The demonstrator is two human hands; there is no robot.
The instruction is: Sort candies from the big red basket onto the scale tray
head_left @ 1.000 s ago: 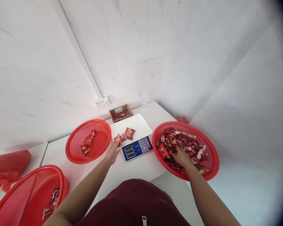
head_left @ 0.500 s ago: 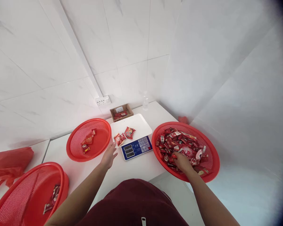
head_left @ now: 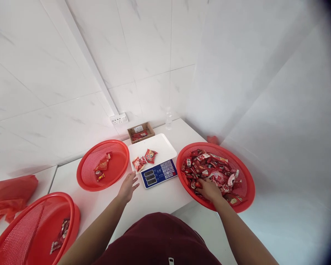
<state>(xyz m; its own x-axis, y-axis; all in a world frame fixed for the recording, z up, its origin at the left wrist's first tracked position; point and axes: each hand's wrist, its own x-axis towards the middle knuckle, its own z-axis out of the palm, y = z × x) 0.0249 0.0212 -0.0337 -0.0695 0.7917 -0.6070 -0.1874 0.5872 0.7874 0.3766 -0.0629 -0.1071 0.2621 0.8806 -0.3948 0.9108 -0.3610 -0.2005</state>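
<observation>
Near the front left corner of a digital scale (head_left: 159, 174), my left hand (head_left: 127, 188) hovers with its fingers apart, holding nothing. Several small red snack packets (head_left: 150, 156) lie on the scale's white tray (head_left: 165, 146). On the right, a round red plastic basket (head_left: 249, 180) holds a heap of red wrapped candies (head_left: 219, 176). My right hand (head_left: 210, 190) reaches into the near left part of that heap, its fingers closed around a small red candy packet (head_left: 198, 183). The fingertips are partly hidden among the wrappers.
A second red basket (head_left: 118, 143) with a few packets stands left of the scale. Another red basket (head_left: 68, 197) is at the lower left, beside a red plastic bag (head_left: 13, 191). Behind the scale are a cardboard box (head_left: 151, 131) and a clear bottle (head_left: 168, 121).
My right hand has shifted slightly left within the heap, the red packet at its fingertips. My left hand stays nearly in place, its fingers still spread. The view has moved slightly.
</observation>
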